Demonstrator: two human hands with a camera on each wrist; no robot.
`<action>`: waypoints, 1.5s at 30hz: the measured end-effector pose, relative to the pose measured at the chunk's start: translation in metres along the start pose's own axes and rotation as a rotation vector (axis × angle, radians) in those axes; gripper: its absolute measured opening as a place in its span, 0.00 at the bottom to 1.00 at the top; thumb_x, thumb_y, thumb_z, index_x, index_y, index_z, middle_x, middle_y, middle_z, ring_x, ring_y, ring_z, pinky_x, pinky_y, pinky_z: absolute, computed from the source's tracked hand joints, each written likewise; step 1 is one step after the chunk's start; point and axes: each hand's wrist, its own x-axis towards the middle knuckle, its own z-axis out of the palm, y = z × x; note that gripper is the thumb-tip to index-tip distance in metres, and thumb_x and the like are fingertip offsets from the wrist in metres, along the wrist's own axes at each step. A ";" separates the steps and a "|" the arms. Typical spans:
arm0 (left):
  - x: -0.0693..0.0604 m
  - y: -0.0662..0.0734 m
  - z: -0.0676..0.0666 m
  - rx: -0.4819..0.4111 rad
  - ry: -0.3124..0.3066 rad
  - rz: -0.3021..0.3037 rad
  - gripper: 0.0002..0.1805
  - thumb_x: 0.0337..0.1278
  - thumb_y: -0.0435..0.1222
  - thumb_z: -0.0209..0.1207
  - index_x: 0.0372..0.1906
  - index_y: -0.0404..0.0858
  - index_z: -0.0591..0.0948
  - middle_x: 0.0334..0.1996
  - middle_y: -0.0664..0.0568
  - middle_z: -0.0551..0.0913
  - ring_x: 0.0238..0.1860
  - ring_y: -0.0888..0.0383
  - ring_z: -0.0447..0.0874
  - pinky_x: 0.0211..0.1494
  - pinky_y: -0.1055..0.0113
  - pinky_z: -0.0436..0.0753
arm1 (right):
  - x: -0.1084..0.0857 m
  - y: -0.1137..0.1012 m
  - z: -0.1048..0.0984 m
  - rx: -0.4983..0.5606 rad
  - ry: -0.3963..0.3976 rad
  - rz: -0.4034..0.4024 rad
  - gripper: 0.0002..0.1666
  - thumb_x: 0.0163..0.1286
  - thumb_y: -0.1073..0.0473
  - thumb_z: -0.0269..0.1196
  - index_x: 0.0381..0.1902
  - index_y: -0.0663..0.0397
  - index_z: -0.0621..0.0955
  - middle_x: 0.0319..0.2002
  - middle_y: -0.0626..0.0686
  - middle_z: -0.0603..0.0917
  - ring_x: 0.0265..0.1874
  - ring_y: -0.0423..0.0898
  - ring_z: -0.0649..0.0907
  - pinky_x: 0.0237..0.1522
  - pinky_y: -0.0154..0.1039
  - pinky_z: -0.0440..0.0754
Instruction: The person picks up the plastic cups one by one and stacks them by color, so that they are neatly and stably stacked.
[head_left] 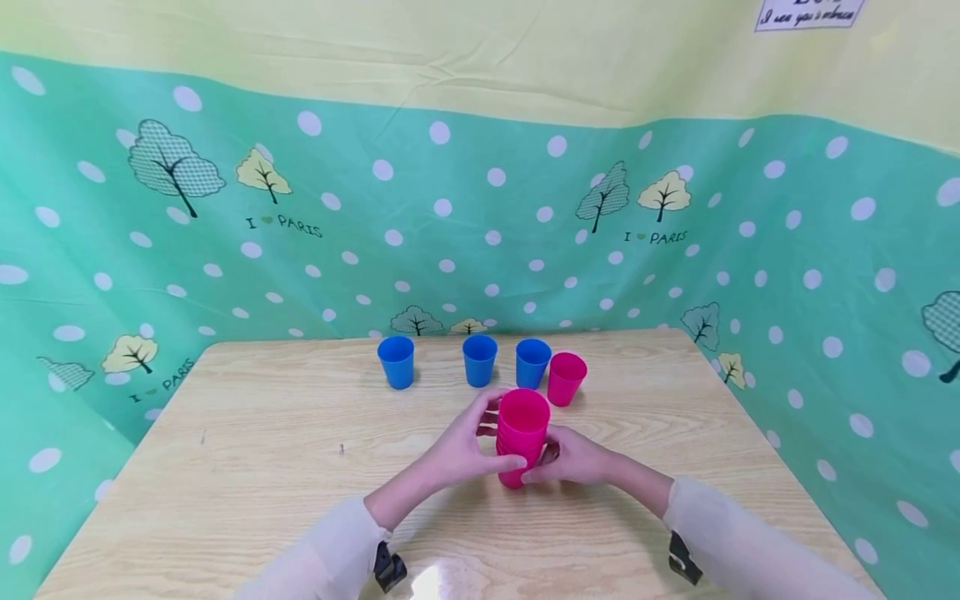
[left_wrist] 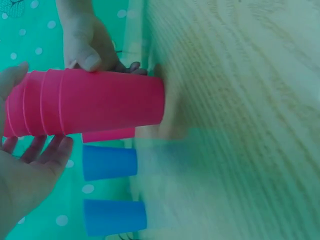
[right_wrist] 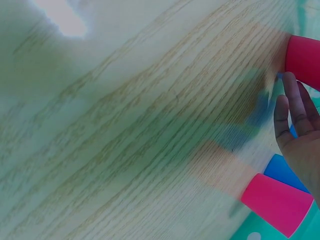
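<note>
A stack of several pink cups stands on the table, mouths up, near the middle. My left hand grips its upper part, thumb in front and fingers on the far side. Lower on the stack, my right hand holds the right side with the thumb in front. In the left wrist view the rims of the nested cups show as ridges. The right fingers lie along the cup in the right wrist view. Behind the stack is a single pink cup, upright.
Three upright blue cups stand along the table's back: one on the left, one in the middle, and one on the right beside the single pink cup. A green dotted curtain hangs behind the wooden table.
</note>
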 end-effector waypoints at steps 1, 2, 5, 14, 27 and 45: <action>-0.001 -0.002 0.000 0.000 0.001 -0.005 0.44 0.41 0.42 0.72 0.65 0.53 0.61 0.57 0.59 0.72 0.56 0.55 0.73 0.56 0.54 0.76 | 0.000 0.000 0.000 -0.001 0.000 0.001 0.31 0.55 0.53 0.70 0.57 0.38 0.72 0.50 0.45 0.80 0.46 0.45 0.78 0.46 0.39 0.77; -0.001 -0.004 0.001 0.005 0.001 -0.012 0.44 0.41 0.42 0.72 0.65 0.52 0.62 0.57 0.58 0.72 0.56 0.55 0.73 0.57 0.53 0.76 | 0.000 0.000 0.000 -0.002 0.001 -0.001 0.31 0.55 0.53 0.70 0.57 0.39 0.73 0.50 0.45 0.80 0.45 0.45 0.78 0.45 0.38 0.77; -0.003 -0.011 0.002 0.031 -0.003 -0.033 0.43 0.41 0.41 0.72 0.64 0.50 0.63 0.56 0.56 0.73 0.56 0.54 0.74 0.58 0.52 0.76 | 0.000 -0.001 0.000 0.000 0.001 -0.002 0.29 0.56 0.53 0.70 0.56 0.40 0.73 0.49 0.46 0.80 0.45 0.45 0.78 0.46 0.38 0.77; -0.002 -0.021 0.005 0.046 -0.014 -0.032 0.40 0.41 0.40 0.72 0.62 0.47 0.65 0.53 0.55 0.76 0.52 0.55 0.76 0.57 0.52 0.78 | -0.001 -0.002 -0.004 -0.029 0.000 0.017 0.29 0.55 0.52 0.70 0.55 0.39 0.74 0.49 0.45 0.80 0.44 0.47 0.78 0.45 0.38 0.78; 0.001 -0.019 0.002 0.144 -0.036 -0.110 0.32 0.41 0.43 0.72 0.55 0.42 0.73 0.48 0.53 0.77 0.49 0.55 0.77 0.55 0.54 0.78 | -0.013 -0.007 -0.040 -0.137 0.240 0.077 0.23 0.58 0.55 0.68 0.49 0.58 0.79 0.42 0.58 0.83 0.37 0.49 0.81 0.36 0.33 0.80; 0.004 -0.016 0.001 0.115 -0.074 -0.177 0.34 0.41 0.42 0.72 0.57 0.40 0.73 0.47 0.53 0.77 0.50 0.54 0.76 0.55 0.52 0.77 | 0.003 0.038 -0.068 0.005 0.659 0.330 0.48 0.56 0.43 0.68 0.68 0.54 0.60 0.58 0.64 0.72 0.55 0.59 0.75 0.52 0.47 0.79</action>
